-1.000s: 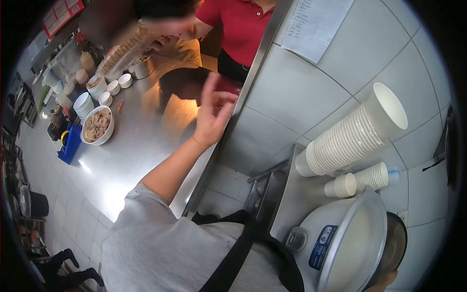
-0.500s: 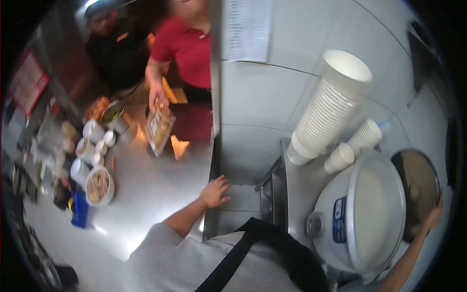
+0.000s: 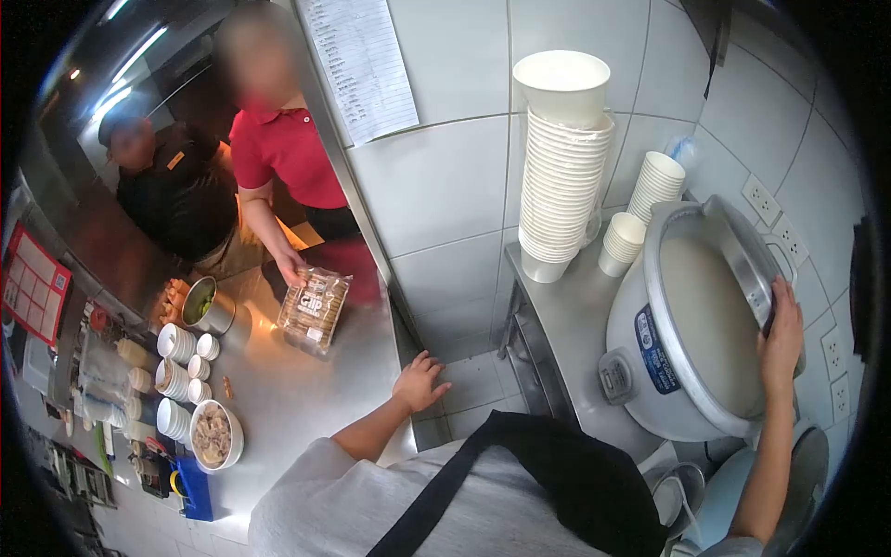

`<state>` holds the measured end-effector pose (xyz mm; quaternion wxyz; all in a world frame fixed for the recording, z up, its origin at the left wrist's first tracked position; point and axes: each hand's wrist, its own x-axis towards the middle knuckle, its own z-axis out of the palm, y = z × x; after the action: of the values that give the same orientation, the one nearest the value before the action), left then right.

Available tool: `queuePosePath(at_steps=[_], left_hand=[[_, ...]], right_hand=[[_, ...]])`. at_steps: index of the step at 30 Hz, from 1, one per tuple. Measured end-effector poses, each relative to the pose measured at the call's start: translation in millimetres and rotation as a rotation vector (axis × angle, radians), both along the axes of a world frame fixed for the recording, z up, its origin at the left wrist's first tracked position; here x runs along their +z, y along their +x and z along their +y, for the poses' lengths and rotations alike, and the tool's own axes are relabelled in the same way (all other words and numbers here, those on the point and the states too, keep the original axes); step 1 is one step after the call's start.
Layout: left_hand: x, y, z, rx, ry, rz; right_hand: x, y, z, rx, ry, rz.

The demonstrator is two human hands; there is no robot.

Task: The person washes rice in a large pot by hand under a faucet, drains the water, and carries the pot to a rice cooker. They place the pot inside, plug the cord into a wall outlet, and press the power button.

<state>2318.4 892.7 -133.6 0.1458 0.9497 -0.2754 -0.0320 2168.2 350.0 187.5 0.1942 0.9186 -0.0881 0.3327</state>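
My left hand [image 3: 420,382] hangs beside the edge of the steel counter [image 3: 306,418], fingers spread and holding nothing. On the right, my right hand [image 3: 781,339] grips a metal lid [image 3: 745,269], which stands tilted at the far rim of a large grey cooker [image 3: 654,306]. White, thick-looking contents [image 3: 710,325] show inside the cooker. Part of the lid's lower edge is behind my fingers.
A tall stack of white cups [image 3: 564,186] and two shorter stacks stand behind the cooker. Across the counter, a person in red [image 3: 288,158] holds a plastic-wrapped package [image 3: 316,311]; another person in black [image 3: 176,195] is behind. A bowl [image 3: 215,436] and small cups [image 3: 174,381] sit left.
The lid in my right hand has moved from beyond the cooker's right side to over its far rim, now seen edge-on. The view has shifted. The package across the counter has turned flatter.
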Motion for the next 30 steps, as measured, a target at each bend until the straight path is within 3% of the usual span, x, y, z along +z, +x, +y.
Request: queuePosePath(at_steps=[30], left_hand=[[0,0,-6,0.043,0.023,0.001]], right_hand=[[-7,-34,103,0.072,0.065,0.183]])
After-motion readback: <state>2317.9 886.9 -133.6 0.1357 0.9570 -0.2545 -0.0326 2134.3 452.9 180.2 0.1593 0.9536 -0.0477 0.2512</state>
